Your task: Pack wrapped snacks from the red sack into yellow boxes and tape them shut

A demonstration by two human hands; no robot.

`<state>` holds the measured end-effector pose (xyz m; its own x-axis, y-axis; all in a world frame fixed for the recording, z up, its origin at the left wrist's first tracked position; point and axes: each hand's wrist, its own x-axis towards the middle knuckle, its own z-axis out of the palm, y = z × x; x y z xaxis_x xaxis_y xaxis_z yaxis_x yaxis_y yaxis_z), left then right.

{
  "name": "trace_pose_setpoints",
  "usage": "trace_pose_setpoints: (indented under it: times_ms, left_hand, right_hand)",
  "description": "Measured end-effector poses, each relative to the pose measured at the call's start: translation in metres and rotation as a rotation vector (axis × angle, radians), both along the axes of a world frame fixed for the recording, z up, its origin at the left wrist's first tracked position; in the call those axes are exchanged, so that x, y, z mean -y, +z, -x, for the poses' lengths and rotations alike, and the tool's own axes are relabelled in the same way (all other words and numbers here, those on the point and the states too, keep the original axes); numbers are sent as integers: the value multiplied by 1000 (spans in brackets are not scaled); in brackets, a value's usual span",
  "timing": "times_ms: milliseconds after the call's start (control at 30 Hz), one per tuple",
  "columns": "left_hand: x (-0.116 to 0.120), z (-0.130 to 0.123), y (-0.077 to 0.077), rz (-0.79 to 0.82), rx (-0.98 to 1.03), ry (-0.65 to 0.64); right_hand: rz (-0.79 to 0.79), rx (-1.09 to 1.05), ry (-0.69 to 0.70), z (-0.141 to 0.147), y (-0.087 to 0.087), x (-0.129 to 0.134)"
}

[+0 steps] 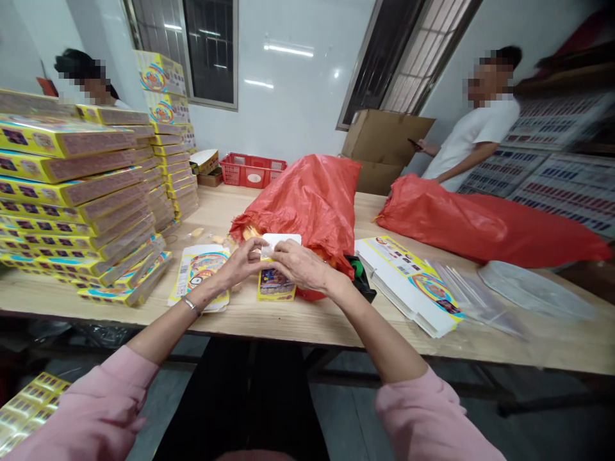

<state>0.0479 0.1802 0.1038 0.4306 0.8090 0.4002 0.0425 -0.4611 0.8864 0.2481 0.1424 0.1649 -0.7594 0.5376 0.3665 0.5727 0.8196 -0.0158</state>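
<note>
A small yellow box [276, 291] with a white flap [284, 239] stands at the table's front edge. Above it my left hand [243, 261], with a bangle at the wrist, has its fingers closed at a small clear piece that is too small to name. My right hand [302, 266] reaches over the box from the right, fingers bent together by the same spot; what they hold is hidden. Left of the box lie printed yellow and white cartons [199, 272]. An open red sack [312, 198] rests right behind the hands, with small wrapped yellow items [218, 239] near its mouth.
Tall stacks of yellow boxes [72, 186] fill the left side. Behind are a red basket [252, 171] and brown cartons [379, 144]. To the right lie a black tape dispenser [368, 285], flat cartons [408, 282], plastic bags [473, 294] and another red sack [461, 218]. Two people are beyond the table.
</note>
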Motion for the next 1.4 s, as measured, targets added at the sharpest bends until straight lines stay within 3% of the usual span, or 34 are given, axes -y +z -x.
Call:
trace_pose_setpoints:
  times_ms: [167,367,433,500,600,667,800,900,1067,1400]
  left_hand:
    - [1,0,-3,-50,2,-14]
    - [1,2,-2,11,28,-58]
    - [0,2,-3,39,55,-25]
    - [0,3,-4,61,89,9]
    - [1,2,-4,95,132,4]
    - [3,1,-4,89,142,4]
    - [6,-1,-8,40,231,53]
    - [8,-2,-16,-15,223,111]
    - [9,-1,-24,-29,130,125]
    - [19,2,-8,-82,42,180]
  right_hand:
    - [9,-115,21,7,-3,0]
    - [299,-137,-129,19,-6,-7]
    - [284,-217,-93,14,-7,-7]
    - [173,-394,-92,5,-11,-4]
    - [19,-722,-271,-13,-26,3]
    - [99,-905,-355,-20,-43,8]
    - [326,-1140,-281,-21,-76,13]
    - [230,-1129,-284,-18,-87,14]
    - [117,-980,-305,-21,-85,12]
    - [149,-971,-260,-21,-69,13]
